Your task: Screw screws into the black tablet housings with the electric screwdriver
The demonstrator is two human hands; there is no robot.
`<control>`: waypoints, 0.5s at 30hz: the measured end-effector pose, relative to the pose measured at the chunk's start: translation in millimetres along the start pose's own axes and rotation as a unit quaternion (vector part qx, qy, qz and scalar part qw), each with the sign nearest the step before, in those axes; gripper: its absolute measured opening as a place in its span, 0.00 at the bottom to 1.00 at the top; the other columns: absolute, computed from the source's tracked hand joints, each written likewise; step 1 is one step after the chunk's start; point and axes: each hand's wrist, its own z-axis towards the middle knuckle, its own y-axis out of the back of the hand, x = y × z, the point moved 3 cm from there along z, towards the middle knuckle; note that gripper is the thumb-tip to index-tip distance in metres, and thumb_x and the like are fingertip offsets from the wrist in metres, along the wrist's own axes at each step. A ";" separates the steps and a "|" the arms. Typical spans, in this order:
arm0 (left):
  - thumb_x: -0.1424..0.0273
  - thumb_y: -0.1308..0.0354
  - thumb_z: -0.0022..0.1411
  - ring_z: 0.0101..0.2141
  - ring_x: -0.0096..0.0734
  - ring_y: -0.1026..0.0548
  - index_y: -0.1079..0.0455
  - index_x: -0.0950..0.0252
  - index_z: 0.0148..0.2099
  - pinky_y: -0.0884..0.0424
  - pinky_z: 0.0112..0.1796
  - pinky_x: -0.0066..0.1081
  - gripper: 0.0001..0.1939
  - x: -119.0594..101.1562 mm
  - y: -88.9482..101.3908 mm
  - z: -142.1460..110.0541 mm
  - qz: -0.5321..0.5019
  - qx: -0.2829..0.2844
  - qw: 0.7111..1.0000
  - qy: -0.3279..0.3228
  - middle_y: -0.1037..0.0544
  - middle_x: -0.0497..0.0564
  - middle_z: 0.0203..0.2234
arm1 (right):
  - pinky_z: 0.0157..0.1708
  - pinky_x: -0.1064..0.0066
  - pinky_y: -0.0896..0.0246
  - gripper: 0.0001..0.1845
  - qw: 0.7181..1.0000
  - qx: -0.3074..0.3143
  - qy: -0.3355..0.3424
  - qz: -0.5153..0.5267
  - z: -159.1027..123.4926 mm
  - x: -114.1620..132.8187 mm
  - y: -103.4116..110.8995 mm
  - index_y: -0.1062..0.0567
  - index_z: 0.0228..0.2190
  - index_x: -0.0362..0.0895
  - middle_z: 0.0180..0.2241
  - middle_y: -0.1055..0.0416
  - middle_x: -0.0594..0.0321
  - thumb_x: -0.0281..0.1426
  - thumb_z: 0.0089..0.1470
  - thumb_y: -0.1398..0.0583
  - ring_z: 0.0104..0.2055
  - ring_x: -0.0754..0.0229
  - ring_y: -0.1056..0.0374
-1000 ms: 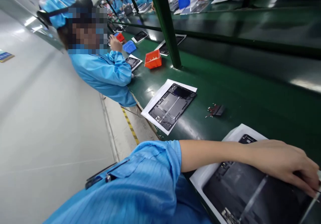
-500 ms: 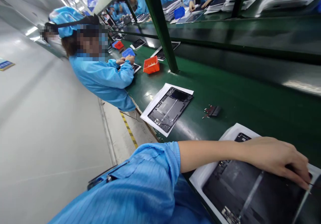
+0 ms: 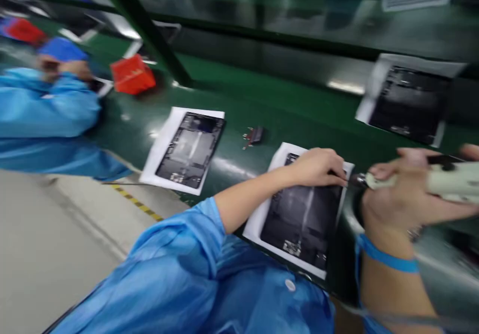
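Gripping a white screwdriver in the clenched right hand, the person rests the open left hand on a dark tablet housing, its long axis running away from them, on a white sheet. Beyond lie another housing, a third housing and one orange bin.

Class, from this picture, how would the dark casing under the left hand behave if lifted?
The dark casing looks stiff, staying flat under the left hand. Being thin, it probably won't roll, but may slide on its white paper sheet.

A small part lies between the left housing and middle housing (both on paper sheets).
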 end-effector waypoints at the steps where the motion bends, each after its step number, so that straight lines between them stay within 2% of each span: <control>1: 0.65 0.30 0.79 0.51 0.46 0.16 0.08 0.60 0.47 0.25 0.56 0.40 0.09 1.8 -0.7 0.0 0.001 -0.009 1.000 0.002 0.09 0.57 0.45 | 0.26 0.71 0.26 0.22 0.995 0.059 0.079 -0.022 1.2 3.9 1.3 0.24 0.53 0.52 0.40 0.17 0.67 0.21 0.62 0.30 0.23 0.68 0.30; 3: 0.66 0.28 0.78 0.50 0.44 0.16 0.08 0.60 0.47 0.26 0.54 0.38 0.07 4.6 -1.7 0.4 0.001 -0.022 1.000 -0.002 0.09 0.55 0.43 | 0.24 0.72 0.31 0.20 0.981 0.105 0.164 -0.023 1.6 3.8 1.3 0.25 0.52 0.50 0.37 0.18 0.68 0.24 0.62 0.30 0.20 0.69 0.34; 4: 0.67 0.27 0.77 0.49 0.43 0.17 0.08 0.61 0.47 0.26 0.53 0.38 0.06 5.4 -1.9 0.4 0.001 -0.030 1.000 -0.005 0.09 0.55 0.42 | 0.23 0.72 0.32 0.19 0.977 0.117 0.178 -0.023 2.0 1.7 -0.3 0.25 0.52 0.50 0.36 0.19 0.69 0.26 0.62 0.30 0.20 0.69 0.35; 9: 0.68 0.23 0.73 0.47 0.42 0.17 0.08 0.59 0.44 0.26 0.51 0.38 0.02 5.3 -1.7 -0.3 0.004 -0.056 0.998 -0.002 0.10 0.52 0.38 | 0.21 0.71 0.33 0.22 0.974 0.126 0.185 -0.026 4.9 -6.1 -5.0 0.27 0.54 0.51 0.37 0.21 0.71 0.36 0.64 0.27 0.19 0.70 0.37; 15: 0.67 0.24 0.72 0.47 0.42 0.17 0.08 0.56 0.43 0.25 0.51 0.38 0.03 4.6 -1.0 0.2 0.010 -0.055 0.998 0.013 0.10 0.51 0.38 | 0.20 0.68 0.33 0.29 0.976 0.114 0.171 -0.067 8.7 -10.2 -1.5 0.29 0.55 0.53 0.39 0.23 0.72 0.48 0.62 0.25 0.20 0.69 0.38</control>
